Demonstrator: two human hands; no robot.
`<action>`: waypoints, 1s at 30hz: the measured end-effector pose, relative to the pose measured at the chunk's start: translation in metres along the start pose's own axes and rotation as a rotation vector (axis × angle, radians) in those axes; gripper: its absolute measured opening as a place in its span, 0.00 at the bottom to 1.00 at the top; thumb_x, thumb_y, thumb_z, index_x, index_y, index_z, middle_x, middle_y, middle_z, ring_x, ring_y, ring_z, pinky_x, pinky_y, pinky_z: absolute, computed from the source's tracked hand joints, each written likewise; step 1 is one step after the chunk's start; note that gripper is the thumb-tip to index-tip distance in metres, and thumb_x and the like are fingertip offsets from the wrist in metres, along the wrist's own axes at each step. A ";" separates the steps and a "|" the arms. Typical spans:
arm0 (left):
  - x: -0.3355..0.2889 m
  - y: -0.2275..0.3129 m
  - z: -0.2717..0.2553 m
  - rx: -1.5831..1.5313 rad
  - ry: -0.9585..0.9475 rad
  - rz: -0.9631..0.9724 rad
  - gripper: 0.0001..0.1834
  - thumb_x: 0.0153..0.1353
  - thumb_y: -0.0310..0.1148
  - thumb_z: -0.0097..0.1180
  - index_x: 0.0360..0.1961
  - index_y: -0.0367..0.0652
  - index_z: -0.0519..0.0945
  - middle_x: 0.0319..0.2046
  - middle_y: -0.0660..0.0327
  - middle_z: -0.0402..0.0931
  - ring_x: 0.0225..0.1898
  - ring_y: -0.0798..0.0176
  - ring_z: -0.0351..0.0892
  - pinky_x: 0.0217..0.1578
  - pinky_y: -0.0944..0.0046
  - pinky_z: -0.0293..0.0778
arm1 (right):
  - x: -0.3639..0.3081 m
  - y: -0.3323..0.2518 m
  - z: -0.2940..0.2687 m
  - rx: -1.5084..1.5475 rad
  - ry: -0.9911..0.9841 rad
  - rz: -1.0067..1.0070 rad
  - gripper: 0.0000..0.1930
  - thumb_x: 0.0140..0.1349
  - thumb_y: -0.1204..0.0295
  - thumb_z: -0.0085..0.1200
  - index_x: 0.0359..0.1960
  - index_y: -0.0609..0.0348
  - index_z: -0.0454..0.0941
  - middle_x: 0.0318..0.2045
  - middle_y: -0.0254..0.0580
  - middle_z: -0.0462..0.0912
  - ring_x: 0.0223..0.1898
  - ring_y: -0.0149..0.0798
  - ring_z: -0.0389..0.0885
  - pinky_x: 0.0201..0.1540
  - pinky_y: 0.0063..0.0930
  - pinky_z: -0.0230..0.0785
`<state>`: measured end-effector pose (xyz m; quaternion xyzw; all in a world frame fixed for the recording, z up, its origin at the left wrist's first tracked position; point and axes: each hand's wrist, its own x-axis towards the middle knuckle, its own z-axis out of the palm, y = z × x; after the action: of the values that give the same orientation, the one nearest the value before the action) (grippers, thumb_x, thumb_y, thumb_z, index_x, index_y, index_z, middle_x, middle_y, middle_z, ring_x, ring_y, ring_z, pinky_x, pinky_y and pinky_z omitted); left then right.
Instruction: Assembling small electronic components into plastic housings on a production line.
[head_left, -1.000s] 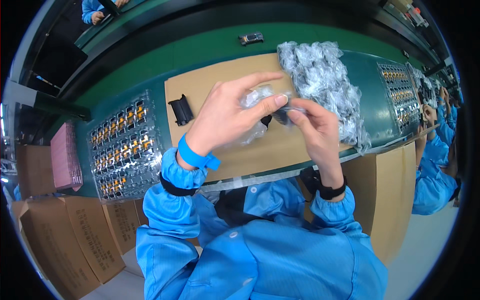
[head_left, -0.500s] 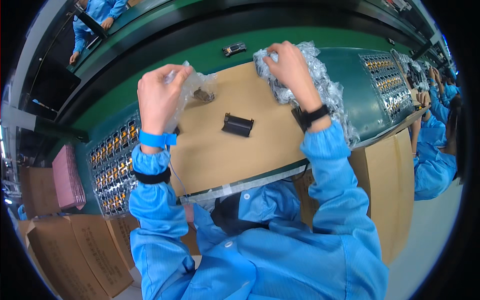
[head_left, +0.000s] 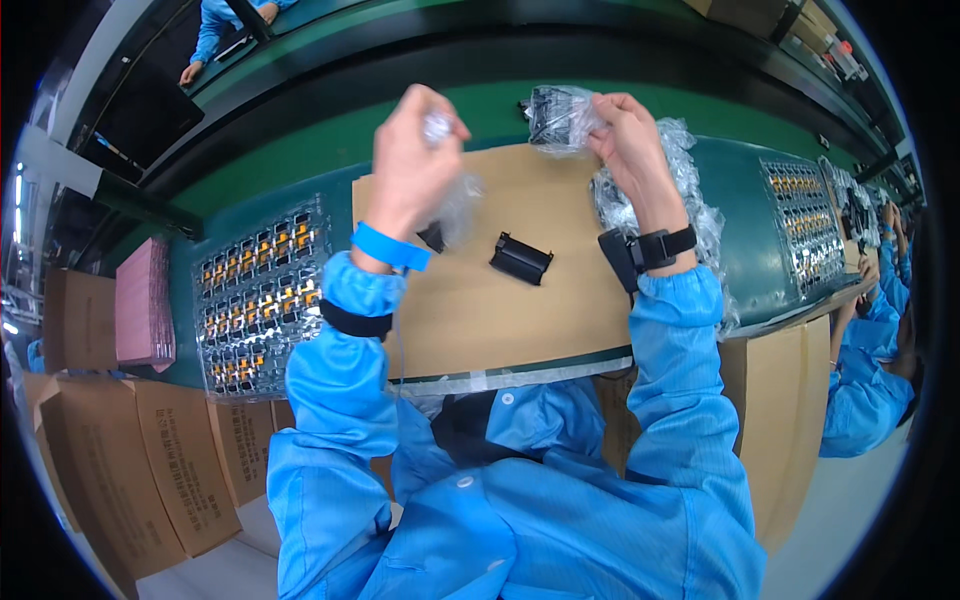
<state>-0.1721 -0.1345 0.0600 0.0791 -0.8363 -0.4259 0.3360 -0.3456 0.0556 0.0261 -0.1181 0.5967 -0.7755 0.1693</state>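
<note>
My left hand [head_left: 415, 165], somewhat smeared by motion, is closed around a crumpled clear plastic bag [head_left: 462, 210]. Loose film hangs from it over the cardboard sheet [head_left: 450, 325]. Between the thumb and fingers of my right hand [head_left: 632, 140] is a dark part wrapped in clear plastic [head_left: 562, 120], raised over the sheet's far edge. A black, half-round plastic housing [head_left: 521, 259] lies on the cardboard between my hands. Another small dark piece [head_left: 432, 237] shows partly beside my left wrist. Behind my right wrist is a pile of plastic-wrapped parts [head_left: 680, 175].
Clear trays of small black-and-orange parts lie at left [head_left: 265, 290] and right [head_left: 800, 215] on the green bench. A pink stack [head_left: 145, 300] stands far left. Cardboard boxes [head_left: 170, 470] sit below. Co-workers in blue sleeves are at far right and upper left.
My right hand has lifted a plastic-wrapped part off the pile. My left hand has moved right and up, with the clear bag now crumpled in it. The whole view has shifted slightly.
</note>
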 end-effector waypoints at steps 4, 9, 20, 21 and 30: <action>-0.012 0.021 0.030 0.222 -0.016 0.141 0.18 0.55 0.32 0.61 0.47 0.40 0.78 0.34 0.57 0.81 0.39 0.57 0.82 0.42 0.62 0.76 | 0.000 0.010 0.013 0.409 -0.012 0.143 0.06 0.67 0.78 0.48 0.42 0.67 0.68 0.39 0.46 0.76 0.36 0.38 0.78 0.39 0.34 0.75; -0.010 0.023 0.039 0.234 0.039 0.251 0.26 0.54 0.50 0.66 0.49 0.44 0.82 0.37 0.54 0.82 0.39 0.47 0.82 0.40 0.55 0.78 | -0.021 -0.001 0.029 0.386 -0.013 0.203 0.07 0.68 0.77 0.47 0.44 0.68 0.69 0.40 0.45 0.76 0.42 0.40 0.79 0.43 0.39 0.77; -0.007 0.005 0.047 -0.387 -0.189 -0.442 0.19 0.60 0.43 0.64 0.36 0.33 0.85 0.32 0.58 0.85 0.35 0.66 0.81 0.38 0.64 0.75 | -0.029 0.006 0.019 0.331 -0.044 0.178 0.06 0.67 0.75 0.51 0.40 0.66 0.73 0.35 0.42 0.79 0.38 0.37 0.79 0.42 0.32 0.75; -0.006 0.002 0.044 -0.368 -0.138 -0.415 0.17 0.59 0.41 0.64 0.35 0.34 0.86 0.31 0.57 0.85 0.34 0.65 0.81 0.38 0.63 0.75 | -0.029 0.006 0.012 0.152 -0.044 0.141 0.07 0.65 0.73 0.53 0.38 0.66 0.76 0.33 0.42 0.80 0.36 0.37 0.80 0.41 0.31 0.74; 0.009 0.000 0.044 0.187 -0.190 0.053 0.12 0.59 0.37 0.62 0.33 0.37 0.84 0.30 0.55 0.84 0.33 0.61 0.81 0.39 0.63 0.75 | -0.068 -0.003 -0.041 -1.099 -0.001 -0.259 0.09 0.52 0.70 0.61 0.30 0.65 0.82 0.30 0.52 0.83 0.33 0.48 0.83 0.39 0.36 0.74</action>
<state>-0.2065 -0.1092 0.0459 0.0471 -0.9023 -0.3426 0.2576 -0.2995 0.1202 0.0195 -0.2614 0.8934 -0.3652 -0.0132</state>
